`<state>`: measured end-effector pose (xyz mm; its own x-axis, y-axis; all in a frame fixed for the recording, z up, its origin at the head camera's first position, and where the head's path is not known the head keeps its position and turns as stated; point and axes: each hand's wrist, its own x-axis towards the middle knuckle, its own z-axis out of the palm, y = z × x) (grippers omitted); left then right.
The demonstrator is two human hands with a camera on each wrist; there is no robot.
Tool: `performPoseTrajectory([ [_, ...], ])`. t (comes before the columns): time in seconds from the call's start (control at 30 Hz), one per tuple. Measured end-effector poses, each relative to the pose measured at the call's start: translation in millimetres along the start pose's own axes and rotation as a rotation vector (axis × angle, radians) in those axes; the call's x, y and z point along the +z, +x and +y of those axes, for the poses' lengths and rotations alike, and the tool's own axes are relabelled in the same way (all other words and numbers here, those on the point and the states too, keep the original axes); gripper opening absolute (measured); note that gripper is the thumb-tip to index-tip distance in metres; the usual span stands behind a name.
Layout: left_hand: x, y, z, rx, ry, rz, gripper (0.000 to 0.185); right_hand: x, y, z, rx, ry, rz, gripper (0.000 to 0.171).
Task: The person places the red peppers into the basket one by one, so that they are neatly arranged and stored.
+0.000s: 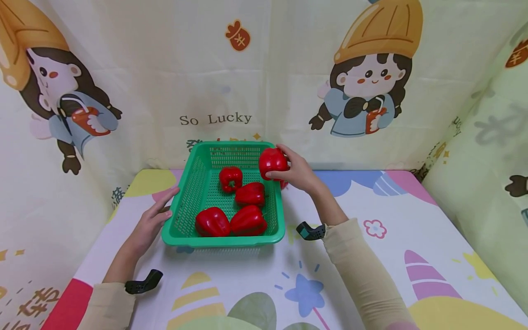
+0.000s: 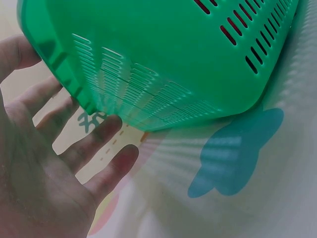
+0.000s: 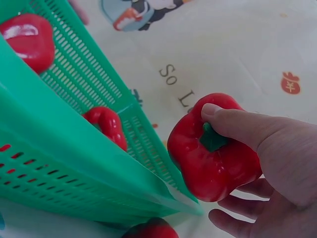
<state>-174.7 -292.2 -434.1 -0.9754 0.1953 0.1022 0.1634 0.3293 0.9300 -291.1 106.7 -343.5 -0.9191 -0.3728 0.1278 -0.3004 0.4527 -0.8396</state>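
Note:
A green plastic basket (image 1: 224, 240) holds several red bell peppers (image 1: 250, 221). Above its far right corner, my right hand (image 1: 300, 173) grips another red bell pepper (image 1: 273, 162); in the right wrist view the thumb lies beside the green stem (image 3: 213, 138). Part of one more bell pepper (image 3: 151, 229) shows outside the basket's right wall, mostly hidden in the head view. My left hand (image 1: 149, 225) is at the basket's left side with its fingers extended along the rim. The left wrist view shows those fingers (image 2: 94, 141) loosely spread beside the slotted wall.
The basket stands on a table with a patterned cloth (image 1: 255, 284). A printed curtain (image 1: 165, 82) hangs right behind the table, and more of it closes off both sides. Dark wrist cameras (image 1: 311, 231) are strapped on both wrists.

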Motion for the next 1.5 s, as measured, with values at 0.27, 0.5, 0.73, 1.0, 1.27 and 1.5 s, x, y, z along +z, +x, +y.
performPoseTrajectory([
  [0.27,0.1,0.0,-0.5,0.013,-0.006,-0.001,0.052,6,2,-1,-0.011,0.005,-0.002,0.088],
  [0.5,0.6,-0.3,-1.0,0.034,-0.015,-0.003,0.052,9,3,1,-0.011,0.002,-0.001,0.086],
  [0.73,1.7,-1.7,2.0,0.041,-0.028,-0.005,0.052,15,6,3,-0.011,0.011,-0.006,0.085],
  [1.0,2.2,-1.4,1.1,0.04,-0.032,-0.005,0.053,16,8,3,-0.003,0.02,-0.01,0.086],
  [1.27,1.3,-0.7,-0.5,0.05,-0.036,-0.004,0.054,18,8,2,-0.004,0.017,-0.008,0.087],
  [1.5,1.7,-1.4,-0.3,0.043,-0.034,-0.002,0.054,20,7,2,0.003,0.049,-0.02,0.085],
])
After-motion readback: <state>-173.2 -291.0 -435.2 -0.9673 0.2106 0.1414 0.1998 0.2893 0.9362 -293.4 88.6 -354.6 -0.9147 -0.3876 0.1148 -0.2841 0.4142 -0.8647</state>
